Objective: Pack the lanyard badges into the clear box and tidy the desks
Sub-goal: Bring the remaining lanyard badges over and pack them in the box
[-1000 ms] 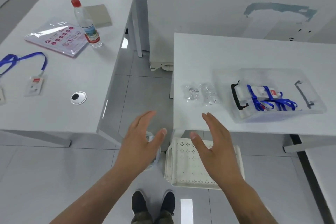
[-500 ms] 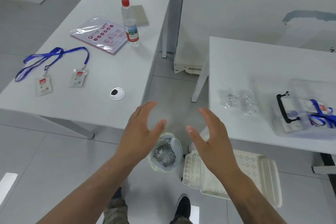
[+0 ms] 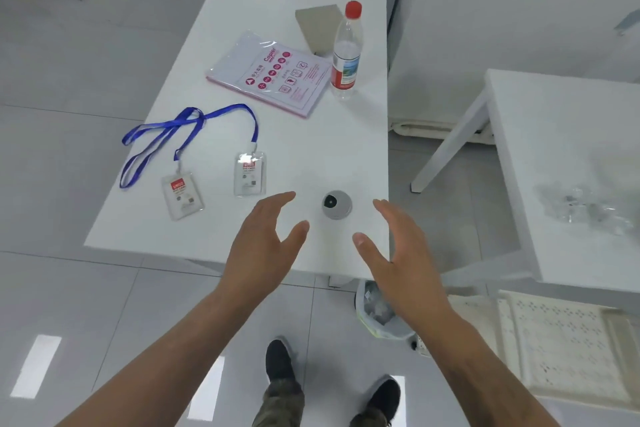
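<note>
Two clear badge holders with red-topped cards lie on the left white desk (image 3: 311,135): the left badge (image 3: 182,196) and the right badge (image 3: 249,174). Their blue lanyards (image 3: 180,130) trail off toward the desk's left edge. My left hand (image 3: 265,246) hovers over the desk's near edge, fingers straight, holding nothing, just right of the right badge. Also empty and spread, my right hand (image 3: 398,253) is held over the desk's near right corner. The clear box is out of view.
A pack of paper in plastic (image 3: 268,74), a grey card (image 3: 320,26) and a red-capped water bottle (image 3: 346,52) sit further back. A grey cable grommet (image 3: 336,204) lies between my hands. Crumpled clear wrappers (image 3: 585,210) lie on the right desk (image 3: 571,156). Bin (image 3: 379,314) and white tray (image 3: 561,343) on the floor.
My view has swung left from the right desk to the left desk, so the clear box has left the frame. Both hands stay spread and empty, now over the left desk.
</note>
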`<action>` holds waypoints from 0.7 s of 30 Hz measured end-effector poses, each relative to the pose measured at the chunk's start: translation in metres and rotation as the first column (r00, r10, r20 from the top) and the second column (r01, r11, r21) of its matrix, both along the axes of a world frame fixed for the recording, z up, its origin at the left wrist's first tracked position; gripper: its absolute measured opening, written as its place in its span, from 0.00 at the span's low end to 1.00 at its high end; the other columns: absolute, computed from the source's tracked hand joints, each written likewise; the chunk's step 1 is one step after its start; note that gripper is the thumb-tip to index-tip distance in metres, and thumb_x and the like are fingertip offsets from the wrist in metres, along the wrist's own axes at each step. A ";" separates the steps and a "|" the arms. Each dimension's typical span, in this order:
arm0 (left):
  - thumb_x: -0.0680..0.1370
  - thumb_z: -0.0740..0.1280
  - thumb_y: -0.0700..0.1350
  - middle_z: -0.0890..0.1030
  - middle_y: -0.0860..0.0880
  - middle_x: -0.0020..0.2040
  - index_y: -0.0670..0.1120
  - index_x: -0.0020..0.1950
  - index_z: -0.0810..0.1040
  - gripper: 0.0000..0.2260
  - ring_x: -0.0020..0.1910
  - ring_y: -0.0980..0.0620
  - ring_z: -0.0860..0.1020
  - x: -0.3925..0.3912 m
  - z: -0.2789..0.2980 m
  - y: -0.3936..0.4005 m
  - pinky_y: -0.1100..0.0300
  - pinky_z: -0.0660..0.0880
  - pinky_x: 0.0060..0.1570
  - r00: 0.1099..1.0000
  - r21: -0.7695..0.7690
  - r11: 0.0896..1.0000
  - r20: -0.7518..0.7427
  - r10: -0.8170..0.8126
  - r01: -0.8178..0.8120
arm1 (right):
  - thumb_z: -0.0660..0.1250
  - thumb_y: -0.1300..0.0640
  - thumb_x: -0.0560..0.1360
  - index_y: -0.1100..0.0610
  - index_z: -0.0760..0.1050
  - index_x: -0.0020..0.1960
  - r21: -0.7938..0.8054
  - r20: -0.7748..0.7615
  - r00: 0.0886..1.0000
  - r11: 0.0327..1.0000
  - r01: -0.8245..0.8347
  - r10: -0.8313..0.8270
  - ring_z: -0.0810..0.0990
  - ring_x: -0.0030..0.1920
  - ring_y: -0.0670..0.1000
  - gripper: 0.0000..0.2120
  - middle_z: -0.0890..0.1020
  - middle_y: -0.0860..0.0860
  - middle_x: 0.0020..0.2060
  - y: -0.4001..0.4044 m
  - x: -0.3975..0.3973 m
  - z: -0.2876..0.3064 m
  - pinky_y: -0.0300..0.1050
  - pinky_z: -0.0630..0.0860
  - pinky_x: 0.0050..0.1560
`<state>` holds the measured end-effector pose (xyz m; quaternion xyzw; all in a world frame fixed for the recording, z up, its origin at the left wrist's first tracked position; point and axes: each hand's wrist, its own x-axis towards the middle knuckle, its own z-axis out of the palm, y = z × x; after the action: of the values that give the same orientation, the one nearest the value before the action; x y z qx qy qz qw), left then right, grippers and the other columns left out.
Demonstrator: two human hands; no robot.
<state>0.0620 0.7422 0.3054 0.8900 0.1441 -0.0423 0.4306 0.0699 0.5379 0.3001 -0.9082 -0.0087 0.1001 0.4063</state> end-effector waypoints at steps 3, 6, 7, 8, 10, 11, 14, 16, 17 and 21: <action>0.79 0.66 0.53 0.70 0.57 0.69 0.58 0.72 0.67 0.22 0.66 0.55 0.71 0.012 -0.010 0.028 0.56 0.70 0.65 1.000 0.037 0.999 -0.008 -0.019 0.019 | 0.62 0.40 0.77 0.40 0.60 0.74 -0.018 0.000 1.000 1.000 0.010 -0.010 0.58 0.73 0.39 0.26 0.62 0.36 0.73 0.031 0.010 -0.004 0.37 0.55 0.67; 0.79 0.66 0.52 0.69 0.57 0.71 0.56 0.72 0.68 0.21 0.68 0.56 0.69 0.027 -0.029 0.046 0.62 0.67 0.61 0.998 0.105 0.992 -0.014 -0.066 0.067 | 0.62 0.41 0.78 0.39 0.61 0.73 -0.018 -0.013 1.000 1.000 0.013 -0.013 0.60 0.70 0.37 0.25 0.64 0.34 0.70 0.050 0.022 -0.013 0.35 0.55 0.65; 0.79 0.66 0.51 0.69 0.57 0.71 0.55 0.71 0.69 0.21 0.69 0.55 0.68 0.033 -0.038 0.052 0.62 0.66 0.61 0.996 0.138 0.987 -0.021 -0.083 0.085 | 0.62 0.41 0.78 0.39 0.61 0.73 -0.023 -0.018 1.000 1.000 0.009 -0.009 0.60 0.68 0.36 0.25 0.64 0.32 0.68 0.055 0.025 -0.016 0.35 0.55 0.65; 0.79 0.66 0.51 0.69 0.56 0.72 0.53 0.71 0.70 0.20 0.70 0.54 0.68 0.039 -0.046 0.057 0.61 0.66 0.62 0.994 0.172 0.979 -0.041 -0.100 0.106 | 0.62 0.41 0.78 0.40 0.61 0.73 -0.030 -0.023 1.000 1.000 0.004 -0.005 0.60 0.66 0.35 0.25 0.64 0.31 0.66 0.059 0.028 -0.019 0.34 0.56 0.64; 0.79 0.66 0.51 0.69 0.54 0.73 0.51 0.71 0.70 0.21 0.71 0.51 0.67 0.056 -0.064 0.069 0.56 0.68 0.65 0.988 0.231 0.963 -0.091 -0.123 0.141 | 0.63 0.42 0.78 0.41 0.63 0.72 -0.037 -0.034 0.999 0.999 0.000 -0.001 0.61 0.64 0.34 0.24 0.64 0.30 0.62 0.066 0.033 -0.027 0.34 0.57 0.62; 0.79 0.66 0.51 0.69 0.52 0.73 0.50 0.72 0.70 0.21 0.71 0.50 0.67 0.066 -0.072 0.074 0.53 0.68 0.65 0.986 0.259 0.954 -0.109 -0.127 0.152 | 0.63 0.42 0.78 0.41 0.63 0.72 -0.038 -0.048 0.999 0.999 -0.001 -0.001 0.61 0.63 0.35 0.24 0.64 0.30 0.61 0.068 0.035 -0.031 0.34 0.58 0.61; 0.78 0.66 0.52 0.70 0.48 0.71 0.48 0.71 0.70 0.23 0.67 0.45 0.70 0.099 -0.096 0.085 0.49 0.72 0.62 0.985 0.336 0.933 -0.148 -0.087 0.132 | 0.62 0.41 0.78 0.41 0.64 0.72 -0.039 -0.104 0.994 0.999 -0.025 0.021 0.63 0.62 0.35 0.23 0.66 0.32 0.61 0.075 0.043 -0.047 0.35 0.60 0.60; 0.77 0.67 0.53 0.71 0.46 0.70 0.46 0.71 0.70 0.24 0.65 0.43 0.70 0.119 -0.111 0.089 0.48 0.73 0.59 0.988 0.386 0.919 -0.152 -0.018 0.076 | 0.62 0.42 0.78 0.42 0.64 0.72 -0.033 -0.145 0.989 0.999 -0.041 0.035 0.64 0.64 0.36 0.23 0.68 0.34 0.63 0.081 0.053 -0.059 0.35 0.60 0.61; 0.76 0.67 0.54 0.71 0.45 0.70 0.45 0.71 0.69 0.26 0.65 0.42 0.70 0.126 -0.117 0.090 0.48 0.73 0.58 0.989 0.400 0.915 -0.148 0.014 0.047 | 0.62 0.42 0.78 0.42 0.65 0.72 -0.028 -0.160 0.986 0.999 -0.045 0.040 0.65 0.66 0.38 0.23 0.69 0.35 0.66 0.085 0.059 -0.064 0.36 0.61 0.62; 0.74 0.69 0.57 0.68 0.45 0.72 0.43 0.71 0.67 0.30 0.66 0.41 0.68 0.147 -0.138 0.095 0.48 0.71 0.58 0.989 0.482 0.876 -0.128 0.074 -0.003 | 0.62 0.43 0.79 0.45 0.67 0.72 0.023 -0.214 0.974 0.997 -0.069 0.072 0.71 0.66 0.42 0.22 0.71 0.41 0.69 0.114 0.097 -0.091 0.43 0.68 0.67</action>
<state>0.2091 0.8369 0.1670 0.9605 0.1982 -0.0602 0.1856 0.1672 0.6516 0.2095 -0.8881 0.0021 0.2118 0.4080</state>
